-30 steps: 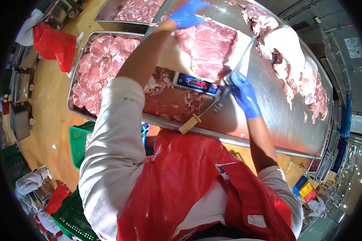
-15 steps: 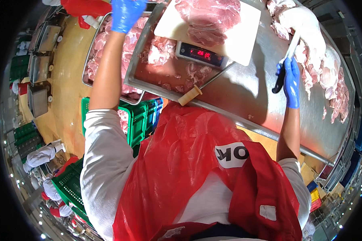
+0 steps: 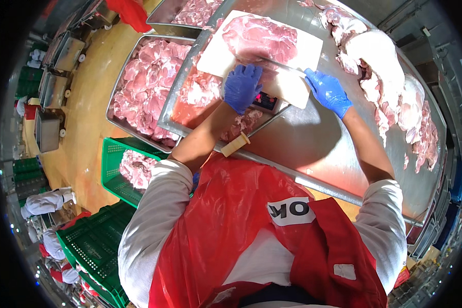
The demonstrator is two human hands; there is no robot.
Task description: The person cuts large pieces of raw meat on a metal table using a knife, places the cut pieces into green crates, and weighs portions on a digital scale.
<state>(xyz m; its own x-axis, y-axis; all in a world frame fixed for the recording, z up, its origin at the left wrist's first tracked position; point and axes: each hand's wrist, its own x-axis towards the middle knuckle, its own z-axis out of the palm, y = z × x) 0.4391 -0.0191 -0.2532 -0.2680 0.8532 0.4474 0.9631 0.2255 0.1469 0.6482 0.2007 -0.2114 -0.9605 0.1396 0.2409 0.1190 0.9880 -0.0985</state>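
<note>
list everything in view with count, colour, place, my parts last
table: one, silver, centre
cutting board: one, white, table's left
meat slab: one, pink, on cutting board
scale: one, dark, partly hidden near cutting board
sharpening rod: one, cream handle, table's near edge
knife: one, silver, above cutting board
carcass pieces: several, pale pink, table's right
meat trays: two, silver, left of table
crates: at least two, green, lower left
carts: several, grey, far left
people: several, white clothing, far left
apron: one, red, lower centre
left fingers: one set, blue-gloved, near meat slab
right fingers: one set, blue-gloved, around knife
</note>
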